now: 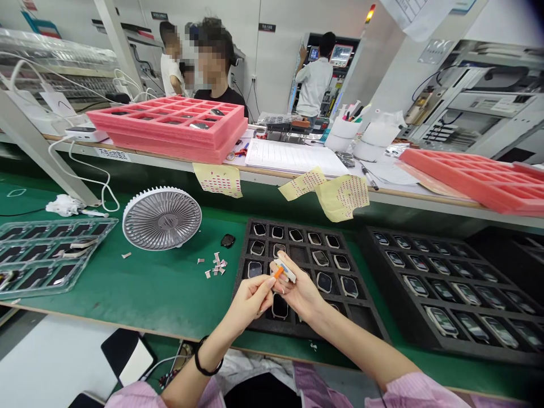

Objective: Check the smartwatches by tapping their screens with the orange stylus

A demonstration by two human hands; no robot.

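"Holding what, and which way?"
"Left hand (250, 297) pinches an orange strip (278, 272) slanting up rightward, pointing at a white piece (290, 274) gripped by the right hand (300, 290); that one's long axis runs down rightward, above a black foam tray (361, 314)."
"Count beyond?"
"One loose dark watch (228, 241), one fan (164, 218), three dotted yellow sheets (342, 198)."
"Around?"
"Green desk (170, 289), raised shelf (263, 177), people (314, 85), white wall (276, 56)."

A small white piece (290, 275), blue in part, tilts from ten to four o'clock, partly hidden; at its nine o'clock side a slim orange piece (278, 272) slants from seven up to one o'clock, contact between them unclear
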